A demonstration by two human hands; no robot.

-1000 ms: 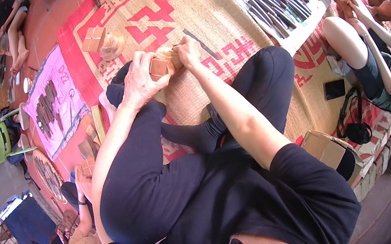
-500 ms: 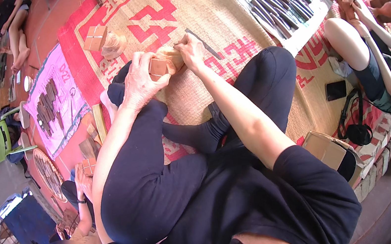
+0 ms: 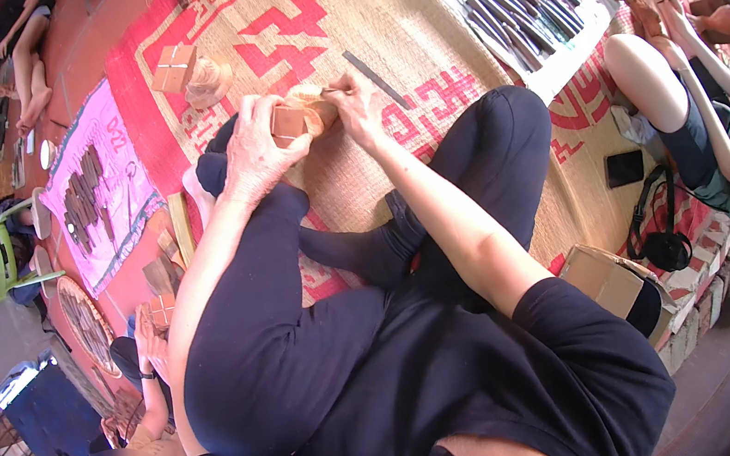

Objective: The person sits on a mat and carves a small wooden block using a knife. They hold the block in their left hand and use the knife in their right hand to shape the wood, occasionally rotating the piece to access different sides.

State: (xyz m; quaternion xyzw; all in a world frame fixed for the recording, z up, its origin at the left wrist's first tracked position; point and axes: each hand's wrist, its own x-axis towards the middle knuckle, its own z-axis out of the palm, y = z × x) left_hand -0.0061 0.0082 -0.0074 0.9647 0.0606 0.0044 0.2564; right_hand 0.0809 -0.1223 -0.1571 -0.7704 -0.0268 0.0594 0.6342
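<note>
My left hand point(image 3: 254, 158) is closed around a wooden carving with a square, reddish-brown block base point(image 3: 289, 122) and a paler, rounded upper part point(image 3: 307, 97). The base faces me, and the carving is held just above the mat beyond my bent legs. At the carving's right side, the fingers of my right hand point(image 3: 356, 110) are pinched together. Whatever they grip is too small to make out. On the mat past my right hand lies a thin dark flat bar point(image 3: 377, 80). Farther off to the left rests a similar wooden carving point(image 3: 207, 83) with a square base.
Several dark-handled tools point(image 3: 524, 0) lie on a white cloth at the far right. More tools point(image 3: 84, 202) rest on a pink cloth at left. A phone point(image 3: 625, 169), a strapped black object point(image 3: 667, 251) and an open cardboard box point(image 3: 601, 279) are at right. Other people sit on both sides.
My right hand has shifted slightly left and turned at the carving. The carving has tipped a little in my left hand.
</note>
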